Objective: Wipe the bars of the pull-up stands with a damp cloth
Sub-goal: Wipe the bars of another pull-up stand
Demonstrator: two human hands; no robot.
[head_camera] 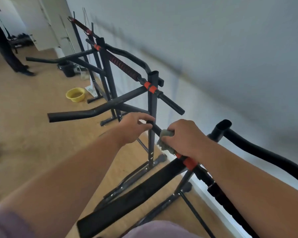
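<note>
Black pull-up stands line the white wall. The nearest stand's top bar (154,128) is black with an orange collar (190,163). My left hand (134,128) grips the bar's free end. My right hand (184,138) holds a grey-green cloth (165,143) wrapped round the same bar, between the left hand and the collar. The cloth's lower edge hangs below the bar. The second stand (152,93) sits just beyond, with a red-and-black grip bar (126,67) and its own orange collars.
A yellow basin (76,95) sits on the wooden floor by the stands, a black bucket (67,68) farther back. A person's legs (9,54) are at the far left. A padded black arm (132,196) of the nearest stand juts toward me.
</note>
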